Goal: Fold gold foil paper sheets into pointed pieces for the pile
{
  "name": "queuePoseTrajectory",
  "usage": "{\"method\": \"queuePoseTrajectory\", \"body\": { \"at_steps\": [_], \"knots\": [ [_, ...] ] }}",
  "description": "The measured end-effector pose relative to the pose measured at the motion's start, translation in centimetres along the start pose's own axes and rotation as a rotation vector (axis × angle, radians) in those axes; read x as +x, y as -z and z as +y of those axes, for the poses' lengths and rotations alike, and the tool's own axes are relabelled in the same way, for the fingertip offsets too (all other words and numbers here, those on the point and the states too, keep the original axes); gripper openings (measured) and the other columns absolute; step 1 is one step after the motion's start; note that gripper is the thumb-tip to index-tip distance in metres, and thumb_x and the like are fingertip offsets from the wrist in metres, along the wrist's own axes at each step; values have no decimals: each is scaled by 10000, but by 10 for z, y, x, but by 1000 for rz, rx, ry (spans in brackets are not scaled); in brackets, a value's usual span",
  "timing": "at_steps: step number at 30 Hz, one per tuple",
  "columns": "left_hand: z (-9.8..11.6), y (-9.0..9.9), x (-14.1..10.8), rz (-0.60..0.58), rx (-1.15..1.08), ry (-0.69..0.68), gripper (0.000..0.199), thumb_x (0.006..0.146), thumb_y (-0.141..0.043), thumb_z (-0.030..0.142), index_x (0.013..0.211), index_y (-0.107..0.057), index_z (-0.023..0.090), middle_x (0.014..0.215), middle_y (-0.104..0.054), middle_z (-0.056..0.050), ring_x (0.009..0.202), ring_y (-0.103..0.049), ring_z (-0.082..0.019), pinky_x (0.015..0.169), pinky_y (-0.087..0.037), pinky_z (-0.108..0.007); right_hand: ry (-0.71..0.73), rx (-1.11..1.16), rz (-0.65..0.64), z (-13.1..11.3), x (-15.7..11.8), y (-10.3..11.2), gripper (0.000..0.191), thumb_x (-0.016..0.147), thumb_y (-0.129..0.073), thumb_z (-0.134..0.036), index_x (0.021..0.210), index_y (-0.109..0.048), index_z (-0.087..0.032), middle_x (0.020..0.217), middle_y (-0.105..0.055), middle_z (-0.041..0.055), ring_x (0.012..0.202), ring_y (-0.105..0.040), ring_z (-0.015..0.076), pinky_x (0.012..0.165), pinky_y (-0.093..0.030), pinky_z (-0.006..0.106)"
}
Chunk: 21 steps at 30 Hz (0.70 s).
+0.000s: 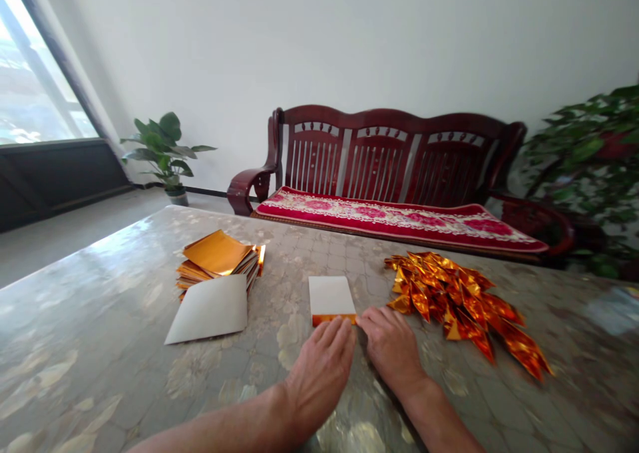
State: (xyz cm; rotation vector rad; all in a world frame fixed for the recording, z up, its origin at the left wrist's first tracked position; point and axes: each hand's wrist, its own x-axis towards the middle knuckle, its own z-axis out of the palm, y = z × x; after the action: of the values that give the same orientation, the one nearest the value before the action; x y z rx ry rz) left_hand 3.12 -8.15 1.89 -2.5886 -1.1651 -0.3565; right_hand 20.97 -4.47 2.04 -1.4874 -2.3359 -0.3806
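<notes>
A sheet of gold foil paper [331, 295] lies pale side up on the table, its near edge folded over into a narrow gold strip. My left hand [322, 366] has its fingers held together and pressed down on that strip; its thumb is hidden. At the strip's right end, my right hand [392, 346] is closed with curled fingers against the corner of the sheet. Left of the hands sits a stack of foil paper [214, 253], and one loose sheet [212, 310] leans pale side up against its near side. Folded gold foil pieces [449, 293] are heaped to the right.
The patterned table [134, 293] spans the foreground. Beyond its far edge stands a dark red wooden bench [379, 153] with a red floral cushion [399, 220]. Potted plants are at left [170, 150] and right [594, 153]. Clear plastic [616, 310] lies near the right edge.
</notes>
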Motion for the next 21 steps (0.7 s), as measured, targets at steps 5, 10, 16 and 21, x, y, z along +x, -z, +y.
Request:
{"method": "queuePoseTrajectory", "body": {
  "at_steps": [5,10,16,21],
  "knots": [
    [-4,-6,0,-120,-206,90,609,934,-524,457,1414,-431,94,1486,-450,-150,1381,-400,-283,1145,-314,-390,-7,23,-13,0,0,1,218,863,-585,-67,852,-712,-244,846,-676,7,850,-544,188,773,-325,320],
    [-4,-5,-2,-200,-197,128,673,924,-525,516,1434,-420,90,1520,-393,-173,1414,-358,-292,1153,-321,-410,-6,44,-16,0,0,3,253,872,-550,-56,876,-718,-246,857,-679,18,863,-551,190,787,-336,324],
    [-4,-3,-7,-254,-109,214,837,853,-542,650,1437,-428,61,1516,-370,-210,1414,-354,-312,1145,-347,-422,-17,68,-25,1,-1,4,267,872,-550,-50,895,-722,-252,869,-687,8,871,-559,183,790,-343,321],
    [-3,-1,-7,-302,-6,280,908,805,-546,712,1407,-471,37,1475,-406,-259,1380,-398,-361,1129,-350,-496,-31,81,-18,3,-1,2,254,870,-558,-58,866,-723,-250,846,-685,12,856,-564,188,775,-356,331]
  ]
}}
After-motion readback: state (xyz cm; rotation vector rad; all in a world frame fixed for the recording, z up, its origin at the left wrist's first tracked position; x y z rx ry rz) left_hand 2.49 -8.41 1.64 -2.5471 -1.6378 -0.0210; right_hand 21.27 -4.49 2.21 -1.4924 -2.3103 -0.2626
